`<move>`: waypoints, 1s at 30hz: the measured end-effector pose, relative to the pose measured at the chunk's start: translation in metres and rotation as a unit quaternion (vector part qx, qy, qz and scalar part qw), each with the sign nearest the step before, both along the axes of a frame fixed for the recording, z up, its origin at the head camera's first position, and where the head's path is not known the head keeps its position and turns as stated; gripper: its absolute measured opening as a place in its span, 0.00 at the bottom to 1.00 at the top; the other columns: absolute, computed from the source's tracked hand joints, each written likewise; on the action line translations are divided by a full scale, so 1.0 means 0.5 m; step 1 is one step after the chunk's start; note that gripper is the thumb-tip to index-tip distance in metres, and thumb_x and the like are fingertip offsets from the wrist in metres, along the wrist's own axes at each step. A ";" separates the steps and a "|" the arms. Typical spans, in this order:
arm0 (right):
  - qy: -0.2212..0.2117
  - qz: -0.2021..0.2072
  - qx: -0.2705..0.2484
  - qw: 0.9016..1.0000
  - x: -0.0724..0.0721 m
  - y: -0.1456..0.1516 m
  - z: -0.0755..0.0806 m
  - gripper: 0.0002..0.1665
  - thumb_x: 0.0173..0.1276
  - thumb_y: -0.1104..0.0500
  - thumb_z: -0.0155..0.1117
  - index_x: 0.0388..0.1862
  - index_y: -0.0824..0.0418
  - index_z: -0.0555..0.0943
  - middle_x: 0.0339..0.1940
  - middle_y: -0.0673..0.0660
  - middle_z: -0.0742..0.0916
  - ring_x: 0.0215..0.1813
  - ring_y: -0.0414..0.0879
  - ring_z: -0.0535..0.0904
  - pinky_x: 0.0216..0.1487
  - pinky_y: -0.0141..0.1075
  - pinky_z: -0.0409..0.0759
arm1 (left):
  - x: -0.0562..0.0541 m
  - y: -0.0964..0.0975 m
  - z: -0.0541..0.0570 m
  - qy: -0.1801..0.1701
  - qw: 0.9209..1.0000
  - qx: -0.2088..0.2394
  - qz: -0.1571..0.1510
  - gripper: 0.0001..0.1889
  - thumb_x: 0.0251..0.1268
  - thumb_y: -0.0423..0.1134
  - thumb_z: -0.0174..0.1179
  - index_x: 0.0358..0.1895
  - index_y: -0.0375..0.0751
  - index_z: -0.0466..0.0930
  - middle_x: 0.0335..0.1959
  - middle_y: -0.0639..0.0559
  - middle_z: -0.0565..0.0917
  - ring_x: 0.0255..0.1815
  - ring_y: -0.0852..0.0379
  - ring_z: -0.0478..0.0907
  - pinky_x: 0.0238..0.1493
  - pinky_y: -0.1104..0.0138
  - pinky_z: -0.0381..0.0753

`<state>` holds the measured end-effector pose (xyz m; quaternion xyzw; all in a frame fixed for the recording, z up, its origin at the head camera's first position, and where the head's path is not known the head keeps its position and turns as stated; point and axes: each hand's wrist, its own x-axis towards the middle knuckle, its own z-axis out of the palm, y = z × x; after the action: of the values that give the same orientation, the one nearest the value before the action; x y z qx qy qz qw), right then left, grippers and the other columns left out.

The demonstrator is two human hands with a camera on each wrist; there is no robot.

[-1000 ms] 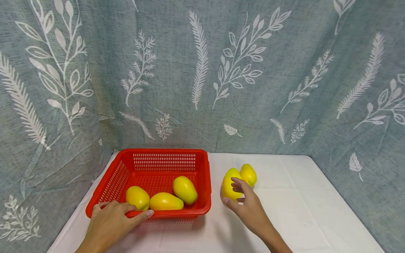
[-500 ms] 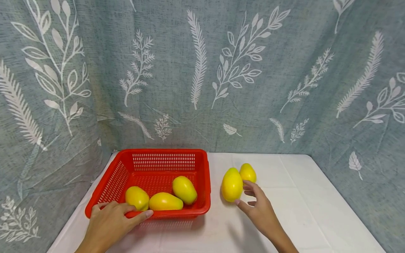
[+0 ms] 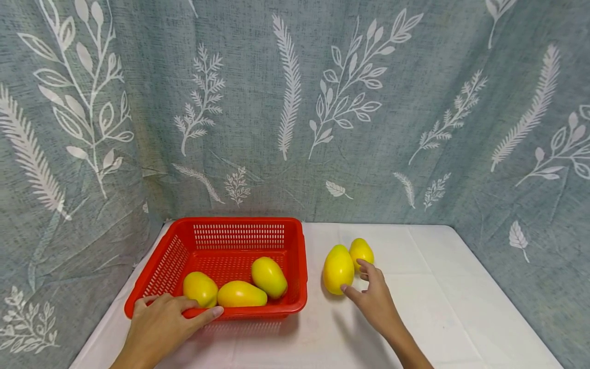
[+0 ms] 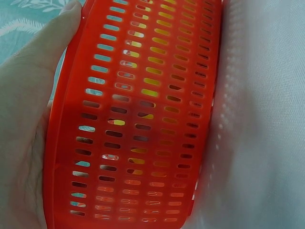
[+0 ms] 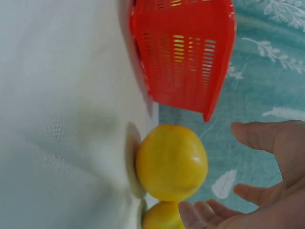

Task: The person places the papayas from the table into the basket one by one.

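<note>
My left hand grips the near rim of a red perforated plastic basket, with its thumb lying along the rim. Three yellow mangoes sit inside: one on the left, one in the middle and one at the right. Right of the basket, a large yellow mango lies on the white cloth, and a smaller-looking mango lies behind it. Beside the large mango, my right hand has its fingers spread and loosely bent. In the right wrist view the palm holds nothing.
A white cloth covers the table. Grey-green curtains with white leaf patterns stand at the back and both sides. The basket's right wall rises close to the large mango.
My right hand has shifted from over the large mango to its right side, uncovering it. My left hand and the basket keep their places.
</note>
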<state>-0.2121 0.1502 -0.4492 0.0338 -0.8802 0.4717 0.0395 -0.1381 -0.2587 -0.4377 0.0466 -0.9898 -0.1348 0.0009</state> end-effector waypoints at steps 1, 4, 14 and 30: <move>-0.003 0.000 0.003 1.000 -0.004 -0.001 -0.003 0.46 0.68 0.54 0.76 0.78 0.67 0.66 0.74 0.71 0.73 0.73 0.67 0.74 0.64 0.60 0.79 | 0.001 0.000 0.000 0.001 1.000 0.000 0.000 0.48 0.56 0.87 0.53 0.48 0.42 0.93 0.43 0.46 0.92 0.53 0.34 0.82 0.59 0.29 0.61; -0.006 0.000 0.010 1.000 -0.017 -0.006 -0.014 0.48 0.67 0.53 0.76 0.79 0.67 0.65 0.74 0.72 0.72 0.73 0.68 0.73 0.67 0.64 0.76 | 0.001 -0.001 0.000 0.000 1.000 0.001 0.002 0.49 0.55 0.87 0.53 0.48 0.42 0.93 0.43 0.46 0.92 0.52 0.34 0.82 0.59 0.29 0.60; 0.001 -0.001 0.040 0.999 -0.048 -0.022 -0.039 0.51 0.65 0.53 0.78 0.78 0.72 0.64 0.73 0.78 0.69 0.74 0.71 0.68 0.73 0.69 0.67 | 0.000 -0.001 -0.001 -0.003 1.000 0.006 0.004 0.48 0.55 0.86 0.55 0.47 0.43 0.93 0.43 0.47 0.92 0.52 0.35 0.82 0.60 0.29 0.60; 0.010 -0.007 0.058 0.998 -0.089 -0.054 -0.065 0.56 0.61 0.54 0.81 0.80 0.71 0.61 0.70 0.79 0.69 0.63 0.68 0.73 0.64 0.65 0.74 | 0.003 -0.002 -0.004 0.009 1.000 0.008 0.002 0.46 0.55 0.86 0.55 0.45 0.44 0.93 0.41 0.48 0.92 0.51 0.37 0.82 0.60 0.29 0.61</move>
<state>-0.2568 0.1230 -0.4816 0.0348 -0.9057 0.4196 0.0497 -0.1365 -0.2597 -0.4396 0.0476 -0.9885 -0.1435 0.0101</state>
